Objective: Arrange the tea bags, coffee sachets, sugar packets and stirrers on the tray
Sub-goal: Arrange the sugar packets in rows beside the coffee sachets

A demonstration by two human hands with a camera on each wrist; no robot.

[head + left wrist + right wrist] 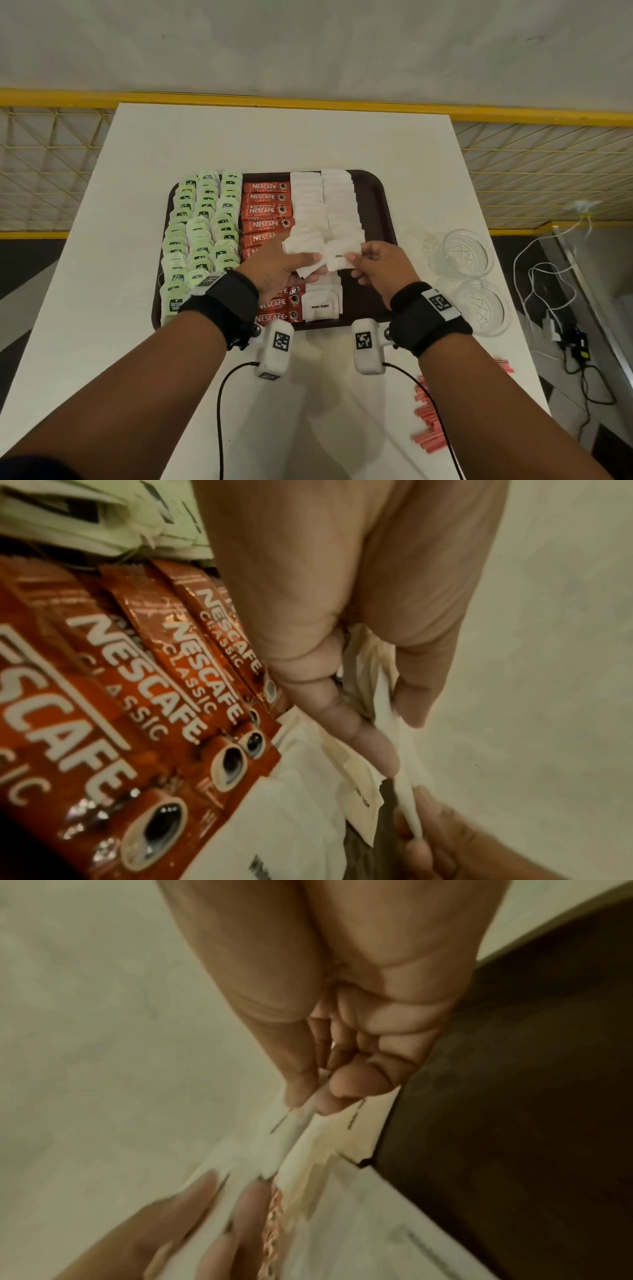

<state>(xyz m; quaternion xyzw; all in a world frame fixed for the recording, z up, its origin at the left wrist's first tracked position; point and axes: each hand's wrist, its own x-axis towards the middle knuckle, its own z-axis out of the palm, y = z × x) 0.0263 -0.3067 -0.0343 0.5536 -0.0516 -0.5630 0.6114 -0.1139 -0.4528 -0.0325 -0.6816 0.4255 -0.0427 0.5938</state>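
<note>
Nearest, red stirrers [428,416] lie loose on the white worktop [137,342], by the right forearm. Beyond, above the near part of the brown tray [376,192], the left hand [277,270] grips a fanned bunch of white sugar packets [305,251], fingers curled round them. The right hand [380,265] pinches a single packet [337,257] at its edge between thumb and fingertip, just beside that bunch. On the tray, green tea bags [200,222] fill the left, red coffee sachets [265,210] the middle, laid sugar packets [325,198] the right. Two glass bowls [467,253] stand right of the tray.
</note>
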